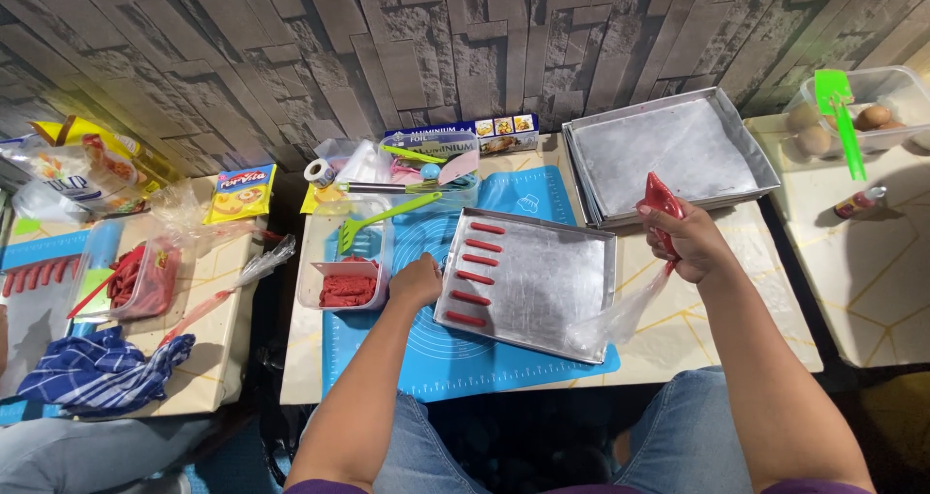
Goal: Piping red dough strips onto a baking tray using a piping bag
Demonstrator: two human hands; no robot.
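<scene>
**Hands at the baking tray: positions and surroundings**

Right hand (690, 242) is closed around a red-filled piping bag (662, 201), held raised to the right of the metal baking tray (542, 286). The filled end of the bag points up and away from the person; its empty clear tail hangs down below the fist toward the tray's right edge.

Left hand (417, 279) rests at the tray's left rim with the fingers curled; whether it grips the rim or only touches it cannot be told.

The tray lies tilted on a blue silicone mat (455, 358). Five short red piped strips (476, 273) sit in a column along its left side; the rest of the tray surface is bare metal.

Surrounding items:
- Left of the tray, just beside the left hand: a clear plastic container (341, 279) holding red dough, with a green spatula (383, 219) resting across it.
- Behind the tray: a box of aluminium foil (475, 132), a roll of tape (319, 171) and small tools.
- Rear right: a stack of empty baking trays (673, 155), near the raised bag.
- Far right, on a separate table: a clear tub of eggs (862, 116) with a green scraper (841, 116).
- Far left table: a second container of red strips (136, 279), a striped blue cloth (102, 370) and snack packets (242, 192).
</scene>
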